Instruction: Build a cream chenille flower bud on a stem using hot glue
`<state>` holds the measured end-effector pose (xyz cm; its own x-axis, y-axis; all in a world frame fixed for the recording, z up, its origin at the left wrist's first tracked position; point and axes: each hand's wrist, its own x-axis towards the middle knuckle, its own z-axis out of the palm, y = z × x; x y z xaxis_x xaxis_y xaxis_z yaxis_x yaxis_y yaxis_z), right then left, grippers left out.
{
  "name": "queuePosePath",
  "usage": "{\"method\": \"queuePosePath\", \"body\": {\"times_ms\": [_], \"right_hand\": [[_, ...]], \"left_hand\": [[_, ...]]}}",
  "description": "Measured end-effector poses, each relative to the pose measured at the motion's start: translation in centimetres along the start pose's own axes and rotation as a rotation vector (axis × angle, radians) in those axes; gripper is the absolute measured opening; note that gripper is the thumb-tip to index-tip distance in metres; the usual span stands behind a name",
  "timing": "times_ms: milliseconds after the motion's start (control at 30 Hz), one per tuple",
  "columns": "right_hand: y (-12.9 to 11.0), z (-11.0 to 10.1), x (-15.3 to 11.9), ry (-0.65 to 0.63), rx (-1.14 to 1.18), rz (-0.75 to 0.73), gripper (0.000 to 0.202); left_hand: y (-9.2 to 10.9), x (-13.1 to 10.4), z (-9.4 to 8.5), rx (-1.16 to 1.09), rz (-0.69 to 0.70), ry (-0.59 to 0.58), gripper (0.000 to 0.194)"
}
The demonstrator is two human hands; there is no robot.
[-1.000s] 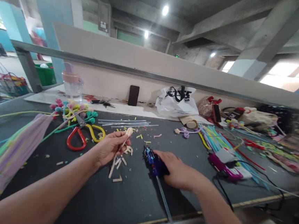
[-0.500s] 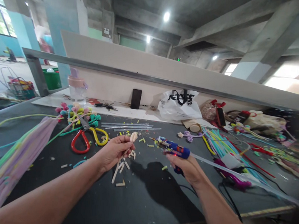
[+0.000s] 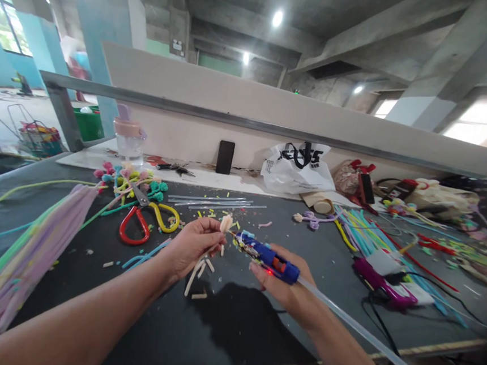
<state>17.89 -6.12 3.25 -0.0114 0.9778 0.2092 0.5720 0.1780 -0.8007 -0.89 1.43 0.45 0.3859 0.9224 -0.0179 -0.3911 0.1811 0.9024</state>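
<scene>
Dark table (image 3: 149, 333), scraps (image 3: 199, 296) everywhere: left hand (image 3: 198, 244) closed, pinching a cream bud (image 3: 226, 223); right hand (image 3: 290, 283) wrapped round the glue gun (image 3: 268, 256), nozzle (image 3: 232, 234) just beside the bud!

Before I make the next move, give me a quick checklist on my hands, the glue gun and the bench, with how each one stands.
1. Left hand grips the cream piece: ok, its fuzzy head shows above the fingertips.
2. Right hand holds the blue glue gun: ok.
3. Clear glue stick in the gun's rear: ok, a long length trails out.
4. Nozzle touching the cream piece: cannot tell; it is very close.
5. Gun hot: cannot tell; a red light shows, but heat does not.
6. Tabletop free of scraps: not ok, cream offcuts lie near the left hand.
</scene>
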Motion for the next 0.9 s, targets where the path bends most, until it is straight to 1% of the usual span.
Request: {"method": "queuePosePath", "body": {"times_ms": [167, 333, 733, 900], "right_hand": [[0.01, 0.08, 0.08, 0.021, -0.065, -0.005, 0.023], [0.02, 0.21, 0.26, 0.070, -0.115, -0.032, 0.023], [0.18, 0.25, 0.37, 0.036, -0.160, -0.045, 0.023], [0.09, 0.29, 0.38, 0.048, -0.188, -0.054, 0.023]], "left_hand": [[-0.02, -0.05, 0.09, 0.017, 0.023, -0.016, 0.022], [-0.08, -0.07, 0.19, 0.024, 0.030, -0.036, 0.021], [0.03, -0.12, 0.01, 0.029, 0.041, -0.050, 0.020], [0.00, -0.08, -0.06, 0.030, 0.041, -0.068, 0.020]]}}
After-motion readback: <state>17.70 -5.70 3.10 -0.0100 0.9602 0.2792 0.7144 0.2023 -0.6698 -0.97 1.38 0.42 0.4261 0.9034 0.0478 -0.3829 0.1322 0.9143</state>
